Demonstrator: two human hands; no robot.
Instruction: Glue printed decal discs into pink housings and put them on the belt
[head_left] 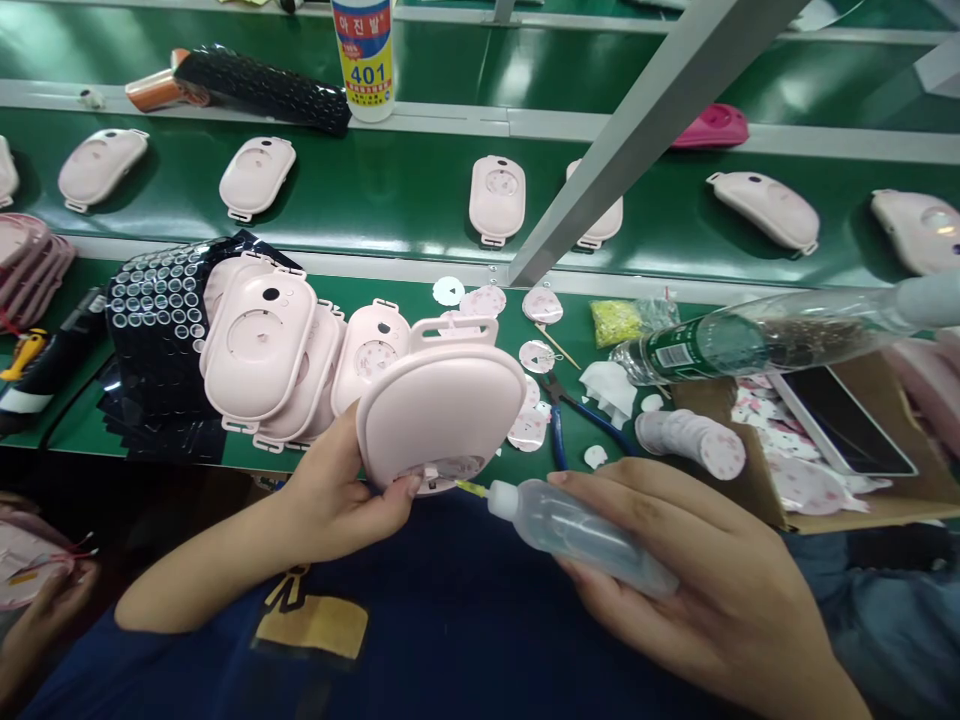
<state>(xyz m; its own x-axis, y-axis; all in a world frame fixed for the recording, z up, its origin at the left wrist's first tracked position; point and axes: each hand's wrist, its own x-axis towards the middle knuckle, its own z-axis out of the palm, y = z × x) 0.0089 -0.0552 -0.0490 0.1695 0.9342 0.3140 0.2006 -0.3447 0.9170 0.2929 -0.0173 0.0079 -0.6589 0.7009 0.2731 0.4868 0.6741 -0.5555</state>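
One domed shell, translucent bottle

My rounded plastic casing is pale pink; beside it, my plastic squeeze bottle is translucent, yellow-tipped (the metal pliers right of the casing are blue-handled).

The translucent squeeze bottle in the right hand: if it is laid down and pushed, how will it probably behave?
The squeeze bottle would probably roll, since its body looks round. Its wall likely gives when pressed, as it appears to be translucent plastic. The yellow tip may bend easily, being thin and sticking out beyond the white cap.
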